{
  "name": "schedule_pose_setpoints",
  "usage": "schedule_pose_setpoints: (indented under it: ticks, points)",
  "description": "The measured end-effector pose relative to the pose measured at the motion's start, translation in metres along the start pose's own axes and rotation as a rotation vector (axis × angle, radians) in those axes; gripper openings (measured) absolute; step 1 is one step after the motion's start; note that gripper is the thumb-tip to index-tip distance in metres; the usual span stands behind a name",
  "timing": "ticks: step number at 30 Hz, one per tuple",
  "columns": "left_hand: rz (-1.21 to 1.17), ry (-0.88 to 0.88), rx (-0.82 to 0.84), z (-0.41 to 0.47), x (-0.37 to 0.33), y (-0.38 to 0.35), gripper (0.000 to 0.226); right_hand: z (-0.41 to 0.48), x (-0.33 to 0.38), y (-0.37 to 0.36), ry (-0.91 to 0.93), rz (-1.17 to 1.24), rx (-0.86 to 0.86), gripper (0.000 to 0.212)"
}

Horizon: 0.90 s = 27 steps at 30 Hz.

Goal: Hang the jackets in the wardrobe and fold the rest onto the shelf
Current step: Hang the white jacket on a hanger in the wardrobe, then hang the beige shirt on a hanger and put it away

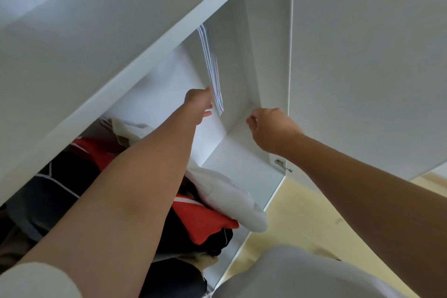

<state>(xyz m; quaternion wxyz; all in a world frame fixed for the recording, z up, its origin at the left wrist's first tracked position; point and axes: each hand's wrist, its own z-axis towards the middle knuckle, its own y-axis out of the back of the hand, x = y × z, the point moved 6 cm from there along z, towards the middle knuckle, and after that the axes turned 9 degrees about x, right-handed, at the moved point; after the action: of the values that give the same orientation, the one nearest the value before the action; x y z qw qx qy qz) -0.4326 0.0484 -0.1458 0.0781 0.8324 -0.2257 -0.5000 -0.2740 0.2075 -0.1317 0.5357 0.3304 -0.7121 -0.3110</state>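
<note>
The left hand [199,104] is touching the far white hangers [214,72], grip unclear. The right hand [271,128] is hovering, fingers curled, empty.

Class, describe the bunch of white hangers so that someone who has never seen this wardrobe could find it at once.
Look into the open white wardrobe. Towards its right wall, above the heap of clothes, the left hand reaches up to a bunch of hangers. Unlike the soft red, black and white garments below, they are thin, bare white rods hanging straight down.
</note>
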Motion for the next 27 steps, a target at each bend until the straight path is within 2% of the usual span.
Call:
schedule_pose_setpoints:
  ticks: [4,14,19,23,27]
  points:
    - [-0.135,-0.004,0.069,0.007,0.005,-0.016,0.015,-0.003,0.000,0.002,0.016,0.013,-0.006,0.033]
    - [-0.295,-0.085,0.194,-0.004,-0.005,-0.039,0.026,-0.002,-0.006,0.013,0.007,0.008,-0.008,0.035]
    - [-0.315,-0.082,0.153,-0.010,-0.009,-0.040,0.023,0.000,-0.008,0.014,0.010,-0.007,-0.021,0.035]
    - [-0.275,-0.127,0.031,-0.012,-0.012,-0.028,0.008,-0.002,-0.012,0.013,0.019,-0.010,-0.010,0.035]
    - [-0.264,-0.190,-0.054,-0.018,-0.017,-0.020,0.014,-0.005,-0.017,0.016,0.030,-0.010,-0.019,0.035]
